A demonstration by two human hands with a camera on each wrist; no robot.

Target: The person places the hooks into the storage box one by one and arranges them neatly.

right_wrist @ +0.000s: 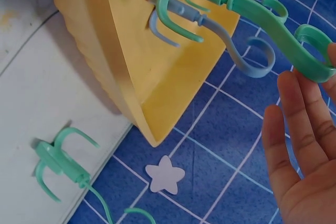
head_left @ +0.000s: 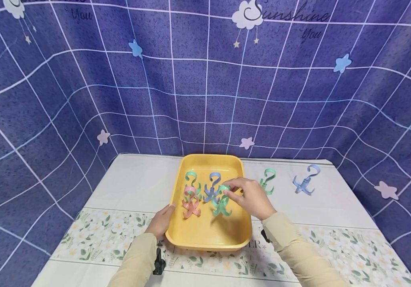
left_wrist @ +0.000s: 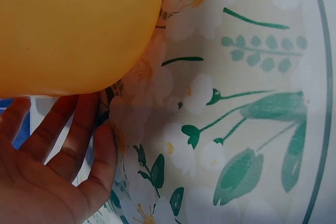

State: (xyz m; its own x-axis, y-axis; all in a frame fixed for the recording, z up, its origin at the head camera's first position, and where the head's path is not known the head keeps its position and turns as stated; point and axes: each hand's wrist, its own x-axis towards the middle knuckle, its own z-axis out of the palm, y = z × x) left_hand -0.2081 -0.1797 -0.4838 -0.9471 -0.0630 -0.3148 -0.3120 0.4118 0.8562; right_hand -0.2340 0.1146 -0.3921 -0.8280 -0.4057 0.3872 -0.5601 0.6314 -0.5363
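Observation:
My right hand (head_left: 250, 196) pinches the curled top of a green four-prong hanging hook (head_left: 222, 205), its prongs pointing down over the yellow tray (head_left: 209, 238). In the right wrist view, that green hook (right_wrist: 262, 22) hangs from the fingertips. My left hand (head_left: 161, 221) holds the tray's left side, thumb by the rim; the left wrist view has its fingers (left_wrist: 79, 135) against the outer wall. Inside the tray are a blue hook (head_left: 211, 193), a pink hook (head_left: 191, 207) and another green hook (head_left: 191, 176), partly hidden behind the pink one.
Right of the tray, a green hook (head_left: 269, 185) and a blue hook (head_left: 304, 185) lie on the table. A white cloth with a floral band (head_left: 116, 229) covers the table. Behind and at the sides hangs a dark blue gridded curtain (head_left: 191, 107).

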